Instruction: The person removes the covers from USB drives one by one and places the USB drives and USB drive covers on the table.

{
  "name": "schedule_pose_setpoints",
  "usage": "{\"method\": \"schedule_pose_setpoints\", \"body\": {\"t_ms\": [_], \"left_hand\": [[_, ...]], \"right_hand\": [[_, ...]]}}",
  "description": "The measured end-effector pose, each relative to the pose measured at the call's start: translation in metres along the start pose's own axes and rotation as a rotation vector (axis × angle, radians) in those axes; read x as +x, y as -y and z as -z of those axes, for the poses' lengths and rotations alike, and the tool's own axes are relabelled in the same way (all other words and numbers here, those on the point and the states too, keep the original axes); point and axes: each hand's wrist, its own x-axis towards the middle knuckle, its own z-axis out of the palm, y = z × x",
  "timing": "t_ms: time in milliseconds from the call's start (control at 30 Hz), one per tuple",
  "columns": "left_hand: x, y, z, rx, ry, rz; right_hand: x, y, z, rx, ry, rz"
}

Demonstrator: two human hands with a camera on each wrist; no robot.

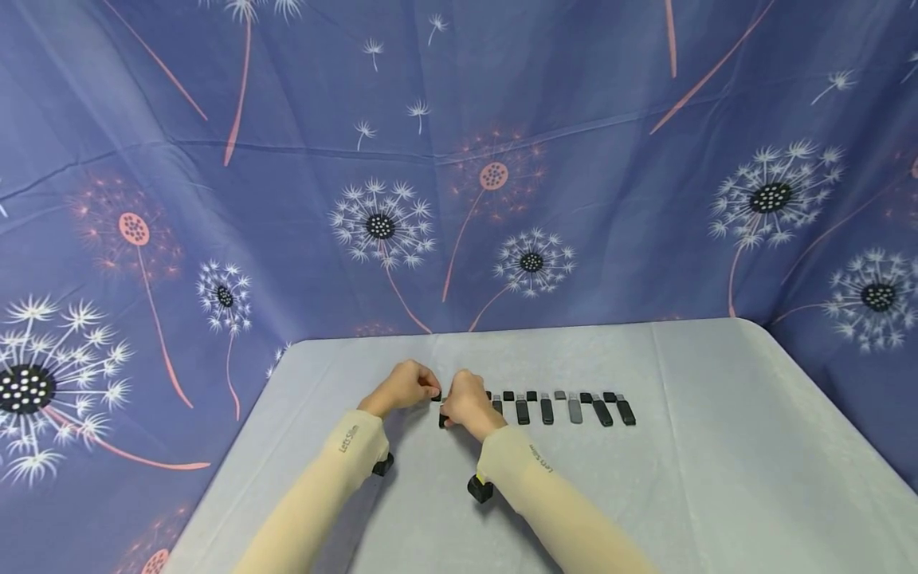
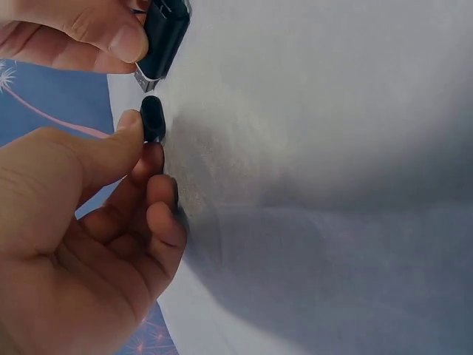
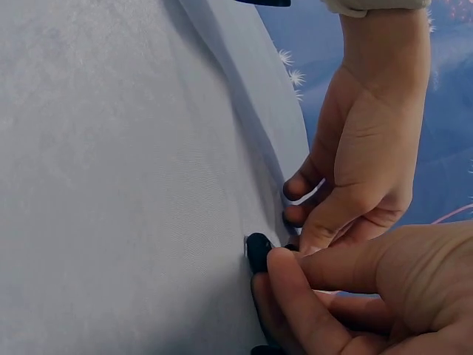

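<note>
Between thumb and fingertip, my left hand (image 1: 409, 387) pinches a small black cap (image 2: 152, 118), best seen in the left wrist view. My right hand (image 1: 469, 405) grips a black USB stick (image 2: 164, 37) between thumb and fingers. The stick's metal plug points at the cap's open end, with a slight gap between them. In the right wrist view, the right hand's fingers partly cover the stick (image 3: 259, 251), and the left hand (image 3: 362, 170) is just beyond it. Both hands are low over the table, at the left end of a row of USB sticks.
To the right of my hands, several uncapped USB sticks (image 1: 547, 411) lie side by side, one of them grey (image 1: 575, 410). Small caps (image 1: 531, 395) lie just behind their plugs. A pale cloth covers the table (image 1: 717, 446). Behind it hangs a blue dandelion-patterned curtain (image 1: 610, 199).
</note>
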Motion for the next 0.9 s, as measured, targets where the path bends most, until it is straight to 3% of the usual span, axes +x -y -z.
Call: {"method": "schedule_pose_setpoints", "body": {"t_ms": [667,900], "left_hand": [[-0.0027,0.0,-0.0005,-0.019,-0.012,0.063],[-0.0054,0.0004,0.0014,-0.025,-0.021,0.052]], "right_hand": [[-0.001,0.0002,-0.0023,0.012,-0.01,-0.043],[-0.0009,0.0036,0.0024,-0.078,0.002,-0.024]]}}
